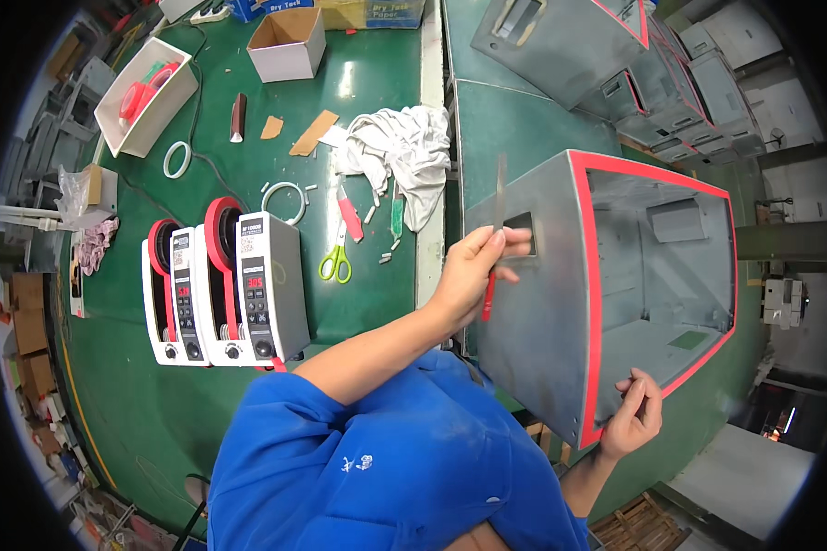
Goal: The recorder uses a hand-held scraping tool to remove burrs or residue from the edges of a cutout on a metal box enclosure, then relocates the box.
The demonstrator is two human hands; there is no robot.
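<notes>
A grey metal box lies with its open side to the right, red tape running round the rim. My left hand is closed round a flat file, its thin blade pointing up and its red handle showing below my fingers. That hand is beside a small rectangular cutout in the box's side, fingertips close to it; contact cannot be told. Near the lower taped corner of the opening, my right hand is closed with fingers curled toward the thumb. Whatever may be inside its fingers is hidden.
Two white tape dispensers with red rolls stand on the green bench. Beyond them lie green-handled scissors, a red-handled tool, a white rag and a white bin. More grey boxes stand at the far right.
</notes>
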